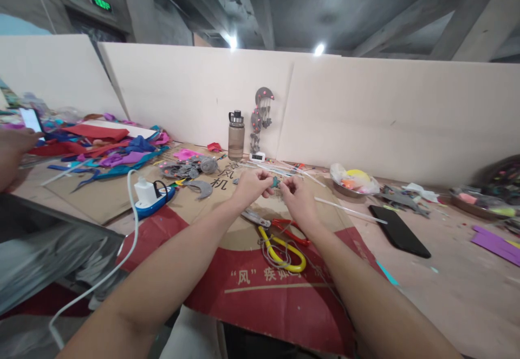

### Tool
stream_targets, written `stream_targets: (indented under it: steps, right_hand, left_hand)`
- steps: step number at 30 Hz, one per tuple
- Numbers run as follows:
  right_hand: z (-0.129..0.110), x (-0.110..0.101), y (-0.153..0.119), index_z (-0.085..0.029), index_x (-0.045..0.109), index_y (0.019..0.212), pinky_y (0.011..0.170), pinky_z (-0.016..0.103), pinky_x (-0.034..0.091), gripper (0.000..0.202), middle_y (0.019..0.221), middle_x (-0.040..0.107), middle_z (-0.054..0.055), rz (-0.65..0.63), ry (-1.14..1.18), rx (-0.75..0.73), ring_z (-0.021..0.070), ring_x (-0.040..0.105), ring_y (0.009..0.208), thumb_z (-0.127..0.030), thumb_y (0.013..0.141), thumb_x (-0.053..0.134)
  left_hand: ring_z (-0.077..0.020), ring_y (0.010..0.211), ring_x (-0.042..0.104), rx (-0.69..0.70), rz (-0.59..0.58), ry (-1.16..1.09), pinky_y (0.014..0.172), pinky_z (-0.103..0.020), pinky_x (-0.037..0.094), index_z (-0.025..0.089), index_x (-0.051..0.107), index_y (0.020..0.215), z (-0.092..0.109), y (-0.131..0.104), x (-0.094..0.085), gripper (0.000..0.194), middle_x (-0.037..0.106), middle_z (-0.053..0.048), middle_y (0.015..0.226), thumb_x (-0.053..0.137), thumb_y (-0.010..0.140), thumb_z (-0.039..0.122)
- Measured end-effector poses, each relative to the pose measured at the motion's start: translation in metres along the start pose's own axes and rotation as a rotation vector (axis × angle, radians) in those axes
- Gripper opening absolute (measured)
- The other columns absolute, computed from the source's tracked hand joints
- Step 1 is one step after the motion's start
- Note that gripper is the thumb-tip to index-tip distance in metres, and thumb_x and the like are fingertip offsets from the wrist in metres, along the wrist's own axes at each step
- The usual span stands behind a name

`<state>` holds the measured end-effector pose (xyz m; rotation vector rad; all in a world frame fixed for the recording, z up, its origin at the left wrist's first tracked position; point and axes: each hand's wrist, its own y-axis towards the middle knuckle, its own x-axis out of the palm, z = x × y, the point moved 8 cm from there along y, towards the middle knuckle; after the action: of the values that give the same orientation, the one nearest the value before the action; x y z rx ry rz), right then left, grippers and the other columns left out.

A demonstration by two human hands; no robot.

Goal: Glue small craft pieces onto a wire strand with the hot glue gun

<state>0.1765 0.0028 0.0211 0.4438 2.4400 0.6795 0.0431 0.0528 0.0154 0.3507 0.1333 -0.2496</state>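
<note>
Both hands meet above the cardboard sheet (260, 299). A small dark green piece (275, 182) is pinched between them. My left hand (255, 185) closes on its left side, and the fingertips of my right hand (298, 199) are pressed together at its right. Exactly what the piece is cannot be made out. Just below the hands lie scissors with yellow handles (290, 266) and a tool with red handles (289, 231); grey cord is tangled over the yellow handles. Grey felt pieces (199, 188) are left of my left hand.
Behind the hands stand a bottle (236, 139) and a hanging grey moon ornament (264, 97). A phone (399, 232) and a bowl (354, 181) are at right. At left are a blue power strip (152, 203), a white cable, coloured felt (122, 145) and another person's hand (16, 148).
</note>
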Motion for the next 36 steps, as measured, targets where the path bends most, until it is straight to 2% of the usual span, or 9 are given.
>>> stream_targets:
  steps: [6,12,18,21,25,31,33,36]
  right_hand:
    - [0.011,-0.001,0.002,-0.020,0.052,0.070,0.057,0.027,0.034,0.022,0.062,0.053,-0.002,0.014,0.036,0.068,0.0135,0.046,0.057,-0.040,0.080,0.053]
    - [0.007,-0.004,0.001,-0.020,0.058,0.085,0.053,0.026,0.032,0.019,0.057,0.047,-0.006,0.027,0.028,0.091,0.0128,0.044,0.053,-0.038,0.079,0.055]
    - [0.005,-0.005,0.000,-0.020,0.061,0.076,0.053,0.026,0.030,0.018,0.053,0.044,-0.005,0.023,-0.015,0.094,0.0122,0.040,0.051,-0.037,0.078,0.054]
    - [0.007,-0.001,0.002,-0.020,0.060,0.081,0.054,0.026,0.032,0.021,0.055,0.045,-0.005,-0.005,0.018,0.087,0.0126,0.042,0.053,-0.039,0.078,0.055]
    - [0.011,0.010,0.004,-0.019,0.057,0.091,0.057,0.027,0.037,0.026,0.062,0.051,-0.004,-0.097,0.103,0.055,0.0139,0.048,0.058,-0.041,0.077,0.055]
    - [0.016,0.021,0.005,-0.019,0.059,0.081,0.067,0.028,0.041,0.026,0.073,0.061,0.000,-0.200,0.054,0.038,0.0150,0.055,0.068,-0.043,0.082,0.050]
    - [0.023,0.017,0.008,-0.018,0.059,0.080,0.067,0.028,0.041,0.025,0.073,0.063,0.001,-0.188,-0.003,0.096,0.0150,0.056,0.069,-0.041,0.083,0.050]
    - [0.036,-0.001,0.019,-0.018,0.060,0.081,0.066,0.027,0.042,0.021,0.074,0.064,0.002,-0.112,-0.048,0.206,0.0145,0.057,0.068,-0.036,0.083,0.051]
  left_hand:
    - [-0.0083,0.044,0.057,-0.011,-0.032,-0.066,0.044,-0.018,0.046,0.012,0.059,0.076,-0.002,0.000,0.006,0.005,0.064,-0.001,0.056,0.057,0.077,0.016]
    - [-0.0078,0.044,0.056,0.001,-0.049,-0.049,0.044,-0.018,0.046,0.013,0.059,0.075,-0.006,0.001,0.008,0.003,0.065,0.000,0.057,0.058,0.075,0.016]
    - [-0.0078,0.045,0.057,-0.002,-0.068,-0.042,0.044,-0.018,0.046,0.013,0.060,0.076,-0.006,0.001,0.012,0.005,0.063,0.000,0.057,0.061,0.075,0.018]
    - [-0.0080,0.047,0.058,-0.012,-0.072,-0.064,0.044,-0.018,0.045,0.013,0.060,0.075,-0.007,0.002,0.011,0.006,0.063,0.000,0.057,0.061,0.075,0.018]
    - [-0.0094,0.051,0.060,-0.025,-0.025,-0.140,0.044,-0.018,0.046,0.012,0.059,0.075,-0.012,0.007,0.002,0.010,0.062,-0.001,0.059,0.063,0.074,0.021]
    - [-0.0111,0.051,0.062,0.010,0.090,-0.170,0.042,-0.019,0.046,0.013,0.058,0.079,-0.020,0.014,-0.013,0.019,0.060,0.001,0.063,0.068,0.069,0.026]
    - [-0.0118,0.052,0.063,0.007,0.103,-0.155,0.042,-0.020,0.047,0.013,0.057,0.078,-0.023,0.015,-0.015,0.020,0.059,0.002,0.062,0.068,0.068,0.027]
    - [-0.0118,0.051,0.063,0.025,0.129,-0.118,0.044,-0.021,0.049,0.013,0.059,0.080,-0.023,0.015,-0.019,0.020,0.061,0.001,0.064,0.067,0.068,0.026]
